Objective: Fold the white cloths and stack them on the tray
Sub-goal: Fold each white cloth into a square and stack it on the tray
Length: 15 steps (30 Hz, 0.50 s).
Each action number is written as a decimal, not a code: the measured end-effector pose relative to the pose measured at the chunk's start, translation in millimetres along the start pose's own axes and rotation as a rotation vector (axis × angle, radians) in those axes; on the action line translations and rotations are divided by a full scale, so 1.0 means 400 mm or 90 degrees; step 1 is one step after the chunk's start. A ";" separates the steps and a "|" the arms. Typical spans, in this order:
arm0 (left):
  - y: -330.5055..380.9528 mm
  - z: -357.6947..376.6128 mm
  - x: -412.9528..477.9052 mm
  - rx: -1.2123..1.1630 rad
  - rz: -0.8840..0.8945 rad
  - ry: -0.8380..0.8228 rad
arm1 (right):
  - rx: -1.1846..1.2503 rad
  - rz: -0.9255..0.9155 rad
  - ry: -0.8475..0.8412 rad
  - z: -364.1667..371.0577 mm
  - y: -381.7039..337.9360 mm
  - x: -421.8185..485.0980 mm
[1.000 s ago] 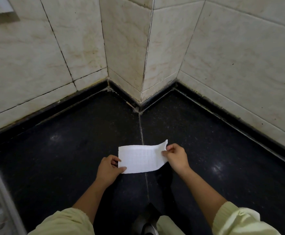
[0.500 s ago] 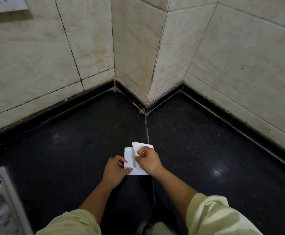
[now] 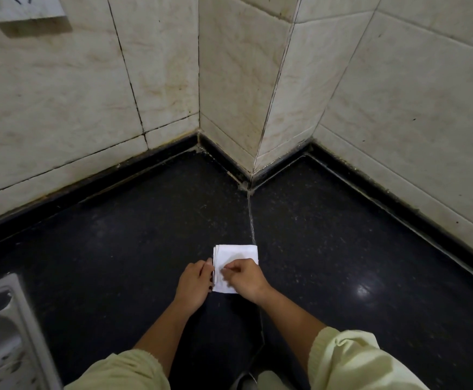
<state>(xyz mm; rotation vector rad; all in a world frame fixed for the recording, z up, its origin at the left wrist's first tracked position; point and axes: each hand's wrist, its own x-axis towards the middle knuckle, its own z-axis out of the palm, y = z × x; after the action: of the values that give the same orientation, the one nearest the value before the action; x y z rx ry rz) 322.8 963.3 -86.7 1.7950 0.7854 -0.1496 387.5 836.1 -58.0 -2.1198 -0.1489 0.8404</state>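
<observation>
Here our left hand point(image 3: 194, 282) pinches the folded white cloth point(image 3: 236, 253) at its layered edge on the dark counter point(image 3: 117, 249); our right hand point(image 3: 243, 278) pinches its top. Released early, layers may spring open.

Black counter point(image 3: 117, 249) under cream tiled walls point(image 3: 60, 94); white socket point(image 3: 24, 7) upper left.
</observation>
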 end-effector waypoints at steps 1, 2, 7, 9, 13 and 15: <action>0.002 0.000 -0.002 -0.004 -0.006 0.001 | 0.025 0.006 0.003 -0.006 0.000 -0.003; 0.006 0.001 -0.005 -0.005 -0.010 0.002 | 0.056 0.015 0.012 -0.016 0.002 -0.006; 0.026 0.006 -0.013 0.065 0.026 0.016 | 0.126 0.058 0.098 -0.109 0.028 -0.009; 0.030 0.005 -0.013 0.101 0.023 0.014 | 0.105 0.080 0.129 -0.147 0.045 -0.013; 0.036 -0.002 -0.012 0.128 -0.006 0.009 | 0.097 0.126 0.140 -0.172 0.084 -0.017; 0.040 -0.006 -0.013 0.149 -0.012 0.005 | 0.095 0.129 0.137 -0.162 0.094 -0.018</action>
<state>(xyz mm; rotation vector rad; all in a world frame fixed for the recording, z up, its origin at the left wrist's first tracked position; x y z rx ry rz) 327.4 960.5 -70.8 2.0090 0.8176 -0.2551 415.2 765.9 -54.2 -2.0898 0.2383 0.7081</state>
